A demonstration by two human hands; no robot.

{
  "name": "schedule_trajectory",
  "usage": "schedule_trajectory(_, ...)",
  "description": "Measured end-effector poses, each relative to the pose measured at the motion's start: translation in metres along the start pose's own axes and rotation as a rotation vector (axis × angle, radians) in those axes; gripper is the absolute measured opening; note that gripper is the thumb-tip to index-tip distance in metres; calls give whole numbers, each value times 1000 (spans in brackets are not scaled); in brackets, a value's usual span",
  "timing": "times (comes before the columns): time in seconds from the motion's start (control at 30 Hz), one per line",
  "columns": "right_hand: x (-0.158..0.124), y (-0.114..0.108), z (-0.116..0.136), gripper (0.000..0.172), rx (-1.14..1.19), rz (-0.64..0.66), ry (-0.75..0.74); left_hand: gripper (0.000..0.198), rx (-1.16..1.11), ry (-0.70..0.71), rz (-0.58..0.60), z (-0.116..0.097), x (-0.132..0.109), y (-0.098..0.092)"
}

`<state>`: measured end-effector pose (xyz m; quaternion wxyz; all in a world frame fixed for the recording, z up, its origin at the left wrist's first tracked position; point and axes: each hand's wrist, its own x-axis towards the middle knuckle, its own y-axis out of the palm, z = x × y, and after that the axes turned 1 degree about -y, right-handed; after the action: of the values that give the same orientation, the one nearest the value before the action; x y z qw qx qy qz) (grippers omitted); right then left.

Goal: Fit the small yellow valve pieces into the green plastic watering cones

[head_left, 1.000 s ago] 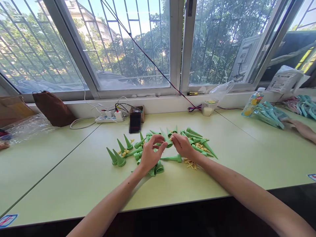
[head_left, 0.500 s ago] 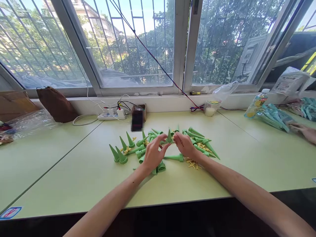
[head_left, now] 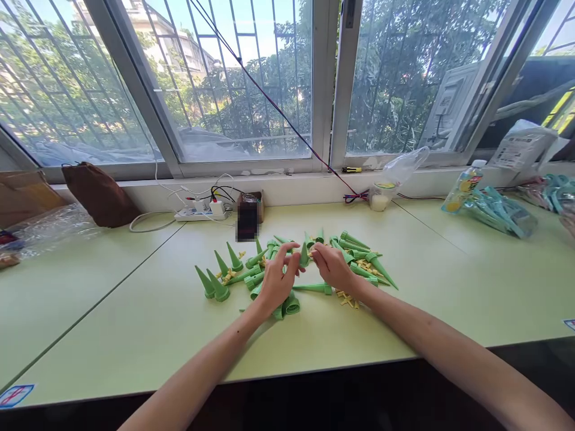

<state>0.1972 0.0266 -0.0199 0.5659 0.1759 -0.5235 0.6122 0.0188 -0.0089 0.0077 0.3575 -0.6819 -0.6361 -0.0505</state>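
Observation:
My left hand [head_left: 278,280] is closed around the lower part of a green plastic spike [head_left: 304,256], whose point faces up. Close beside it, my right hand [head_left: 333,264] has its fingertips pinched together at the spike's right side; what they hold, if anything, is too small to make out. Around both hands lie many hollow green spikes with ribbed caps, such as the loose spike [head_left: 312,288] below them. Small yellow plastic pieces [head_left: 348,299] lie in a pile by my right wrist. Several green cones [head_left: 219,287] stand upright on the left.
The pale green table [head_left: 135,323] runs below a window. At the back are a power strip [head_left: 197,214], a small box [head_left: 260,203], a jar [head_left: 381,197] and a bottle [head_left: 462,188]. Teal packaged items [head_left: 498,212] lie right, a brown bag [head_left: 99,194] left.
The view has shifted slightly. My left fingers have changed their grip around the spike, and my right fingertips stay close to it. Another person's hand at the far right has mostly left view.

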Motion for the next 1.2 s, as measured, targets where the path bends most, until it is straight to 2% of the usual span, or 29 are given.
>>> schedule_trajectory(0.1,-2,2,1,30,10,4,-5,28,-77,-3,39,2,1,0)
schedule_trajectory(0.27,-2,1,0,26,14,4,-27,27,-161,-30,34,4,2,-1)
schedule_trajectory(0.5,-1,-3,-2,24,-23,24,-46,21,-35,36,1,1,2,-3)
schedule_trajectory(0.67,1,-7,-2,26,-123,15,-98,24,-10,5,-11,-1,3,-1)
schedule_trajectory(0.87,2,-7,-3,27,-224,3,-172,35,-178,-99,121,-4,3,1)
schedule_trajectory(0.97,2,-7,-2,25,-218,18,-201,36,-269,-120,139,-3,3,0)
schedule_trajectory(1.2,0,-4,-2,24,-182,48,-179,36,-120,18,68,8,2,-1)
